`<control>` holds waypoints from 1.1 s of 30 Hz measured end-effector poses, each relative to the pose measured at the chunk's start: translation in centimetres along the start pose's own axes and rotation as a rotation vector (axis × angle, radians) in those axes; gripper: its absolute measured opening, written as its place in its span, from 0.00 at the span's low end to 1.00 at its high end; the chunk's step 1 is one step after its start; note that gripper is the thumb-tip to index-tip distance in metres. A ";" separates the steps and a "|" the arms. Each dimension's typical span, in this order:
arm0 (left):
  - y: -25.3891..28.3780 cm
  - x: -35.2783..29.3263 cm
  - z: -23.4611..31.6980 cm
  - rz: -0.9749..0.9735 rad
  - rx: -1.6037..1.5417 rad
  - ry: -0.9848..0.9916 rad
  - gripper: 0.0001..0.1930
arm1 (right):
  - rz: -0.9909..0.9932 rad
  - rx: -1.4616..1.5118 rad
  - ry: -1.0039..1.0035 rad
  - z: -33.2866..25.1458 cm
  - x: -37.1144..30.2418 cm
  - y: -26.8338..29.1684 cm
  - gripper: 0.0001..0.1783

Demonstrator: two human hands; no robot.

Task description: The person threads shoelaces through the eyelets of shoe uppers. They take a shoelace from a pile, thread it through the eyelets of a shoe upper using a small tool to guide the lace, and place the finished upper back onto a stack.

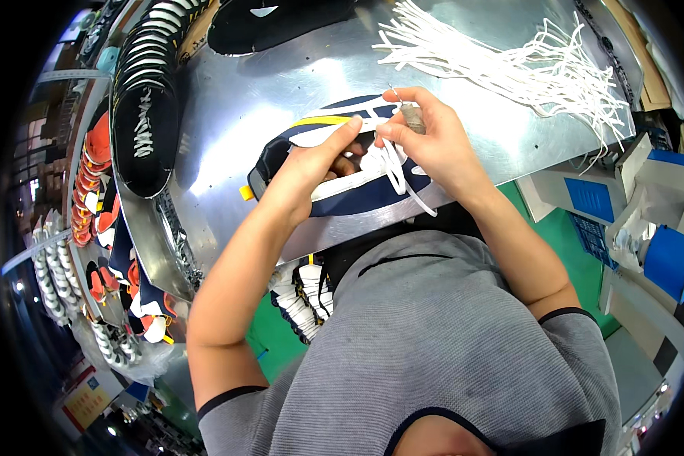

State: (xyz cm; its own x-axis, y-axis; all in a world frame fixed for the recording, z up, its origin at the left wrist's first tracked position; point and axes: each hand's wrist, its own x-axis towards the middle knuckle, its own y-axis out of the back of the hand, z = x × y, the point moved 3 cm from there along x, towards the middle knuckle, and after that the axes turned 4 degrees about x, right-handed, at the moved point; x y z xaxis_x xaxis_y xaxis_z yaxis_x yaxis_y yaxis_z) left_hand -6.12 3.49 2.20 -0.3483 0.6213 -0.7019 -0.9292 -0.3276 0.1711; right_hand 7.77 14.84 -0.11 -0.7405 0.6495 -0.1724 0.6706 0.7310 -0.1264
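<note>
A navy, white and yellow shoe upper lies on the metal table in front of me, its toe to the right. My left hand grips its near side, thumb on top and the other fingers partly hidden inside the opening. Above the lacing area, my right hand is closed, thumb and forefinger pinching a white shoelace that hangs in loops over the upper. The same hand also holds a thin metal tool with a wrapped, greyish handle; its tip is too fine to make out.
Many loose white laces are spread at the back right of the metal table. A row of nested black insoles curves along the left edge. One dark sole-shaped piece lies at the back. Beneath the table edge are more uppers.
</note>
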 end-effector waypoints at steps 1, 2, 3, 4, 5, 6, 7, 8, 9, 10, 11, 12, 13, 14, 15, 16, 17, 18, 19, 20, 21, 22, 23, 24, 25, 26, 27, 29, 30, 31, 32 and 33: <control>-0.3 -0.1 -0.2 -0.007 0.002 0.003 0.24 | 0.006 0.000 -0.004 0.0 -0.1 0.0 0.21; -0.4 -0.4 -0.1 0.058 -0.017 -0.125 0.20 | -0.001 -0.145 0.034 -0.4 -0.3 0.0 0.22; -0.5 -0.7 0.0 0.121 -0.037 -0.250 0.16 | -0.009 -0.290 0.068 -0.7 -0.5 0.0 0.23; -0.9 -0.6 -0.2 0.115 -0.038 -0.243 0.16 | -0.005 -0.302 0.066 -0.8 -0.5 0.0 0.24; -1.2 -0.7 -0.2 0.153 -0.030 -0.307 0.15 | -0.003 -0.302 0.058 -0.7 -0.6 0.2 0.24; -1.4 -0.8 -0.1 0.196 -0.019 -0.372 0.13 | -0.013 -0.342 0.079 -0.6 -0.5 0.2 0.26; -1.5 -0.9 0.1 0.238 -0.007 -0.438 0.12 | -0.022 -0.381 0.100 -0.6 -0.5 0.2 0.28; -1.5 -1.0 0.3 0.245 0.020 -0.449 0.13 | -0.035 -0.425 0.128 -0.7 -0.5 0.2 0.27; -1.5 -1.3 0.0 0.248 0.020 -0.437 0.13 | -0.042 -0.419 0.120 -1.3 -0.8 0.1 0.27; -1.5 -1.1 -0.1 0.275 0.026 -0.477 0.13 | -0.090 -0.399 0.104 -2.1 -1.2 0.1 0.26; -1.4 -1.1 -0.3 0.301 0.032 -0.517 0.13 | -0.138 -0.378 0.088 -2.4 -1.6 0.0 0.25; -1.4 -1.1 -0.2 0.286 0.057 -0.507 0.13 | -0.041 -0.339 0.249 -2.1 -2.0 0.2 0.20; -1.5 -1.1 -0.3 0.282 0.057 -0.505 0.13 | -0.039 -0.339 0.246 -1.9 -2.1 0.7 0.20; -1.5 -1.1 -0.3 0.303 0.065 -0.533 0.12 | -0.041 -0.338 0.257 -2.0 -2.2 1.2 0.17; -1.5 -1.2 -0.2 0.319 0.073 -0.564 0.12 | -0.040 -0.340 0.269 -2.1 -2.3 1.5 0.14; -1.5 -1.1 -0.2 0.312 0.049 -0.564 0.12 | -0.035 -0.352 0.315 -2.2 -2.4 1.5 0.09; -1.6 -1.1 -0.3 0.305 0.050 -0.565 0.12 | -0.030 -0.354 0.313 -2.1 -2.3 1.5 0.09; -1.6 -1.3 -0.3 0.310 0.061 -0.570 0.12 | -0.032 -0.363 0.304 -2.0 -2.3 1.4 0.08; -1.7 -1.3 -0.3 0.316 0.072 -0.574 0.12 | -0.035 -0.372 0.296 -1.9 -2.2 1.4 0.08; -1.7 -1.2 -0.3 0.318 0.093 -0.608 0.11 | -0.034 -0.370 0.308 -1.9 -1.9 1.4 0.08; -1.6 -1.3 -0.3 0.316 0.095 -0.608 0.11 | -0.032 -0.369 0.307 -1.9 -1.6 1.6 0.08; -1.6 -1.4 -0.4 0.297 0.128 -0.570 0.09 | -0.074 -0.423 0.296 -2.0 -1.4 1.7 0.08; -1.6 -1.5 -0.6 0.277 0.161 -0.531 0.08 | -0.115 -0.478 0.285 -2.2 -1.3 1.6 0.09; -1.8 -1.7 -0.7 0.273 0.162 -0.531 0.08 | -0.112 -0.478 0.284 -2.6 -1.3 1.6 0.09; -2.0 -2.1 -0.8 0.266 0.166 -0.585 0.06 | -0.156 -0.627 0.269 -3.0 -1.2 1.2 0.08; -2.2 -2.4 -0.8 0.260 0.168 -0.639 0.06 | -0.201 -0.776 0.252 -3.3 -1.1 0.8 0.08; -2.4 -2.6 -1.0 0.256 0.167 -0.635 0.06 | -0.200 -0.775 0.246 -3.5 -0.9 0.5 0.08; -2.6 -3.0 -1.3 0.260 0.062 -0.629 0.03 | -0.253 -0.998 0.265 -3.5 -0.4 -0.4 0.07; -2.5 -3.2 -1.4 0.263 0.031 -0.552 0.04 | -0.234 -0.990 0.408 -3.8 -0.9 -0.9 0.06; -2.4 -3.2 -1.3 0.259 0.027 -0.548 0.04 | -0.236 -0.992 0.401 -3.9 -1.1 -1.2 0.06; -2.4 -3.1 -1.1 0.204 0.016 -0.543 0.04 | -0.272 -0.999 0.377 -4.0 -1.2 -1.5 0.06; -2.4 -2.8 -1.0 0.156 0.009 -0.541 0.05 | -0.309 -1.003 0.360 -4.3 -1.1 -1.8 0.06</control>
State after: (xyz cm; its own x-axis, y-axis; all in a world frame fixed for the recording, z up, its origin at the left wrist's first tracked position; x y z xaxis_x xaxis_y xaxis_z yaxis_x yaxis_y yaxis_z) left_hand -2.82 1.82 3.13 -0.4934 0.8432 -0.2136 -0.8617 -0.4403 0.2522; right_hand 7.19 13.65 4.49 -0.9484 0.3138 0.0449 0.2360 0.6043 0.7610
